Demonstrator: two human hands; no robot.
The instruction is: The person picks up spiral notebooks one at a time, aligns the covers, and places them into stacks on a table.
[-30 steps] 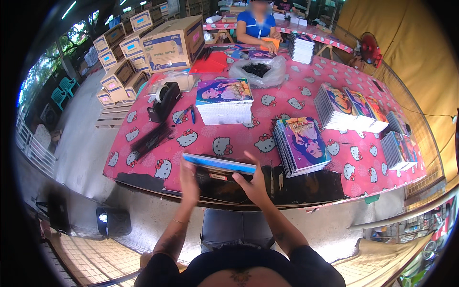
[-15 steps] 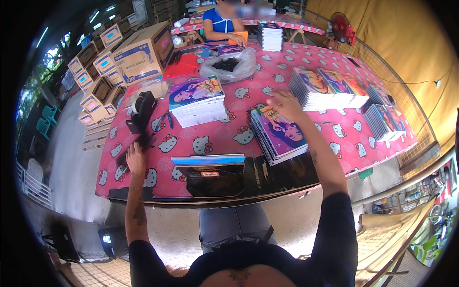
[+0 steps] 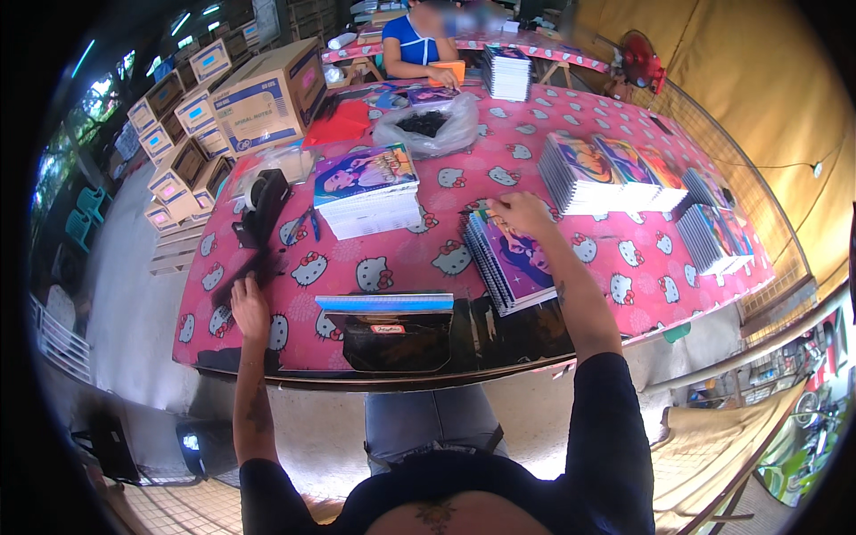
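Observation:
My left hand (image 3: 250,308) is at the left side of the table, its fingers drawn together at a tangled bunch of thin black strands (image 3: 241,278). Whatever those fingers pinch is too small to make out. To the right, my right hand (image 3: 524,216) bends its fingers over the far edge of a short stack of spiral notebooks (image 3: 517,259) with purple illustrated covers. The black coils run down the stack's left side. Between my arms stands a black holder (image 3: 397,343) with blue-edged sheets or a board along its top.
Beyond my left hand are a black tape dispenser (image 3: 265,207), blue-handled pliers (image 3: 312,225) and a tall notebook stack (image 3: 367,201). A plastic bag of black pieces (image 3: 426,125) lies farther back. More notebooks (image 3: 597,178) stand right; cartons (image 3: 267,102) rise left. A co-worker (image 3: 415,49) sits opposite.
My right hand has come down and left from above the notebook stack onto its far edge. My left hand has shifted slightly nearer to me beside the black strands.

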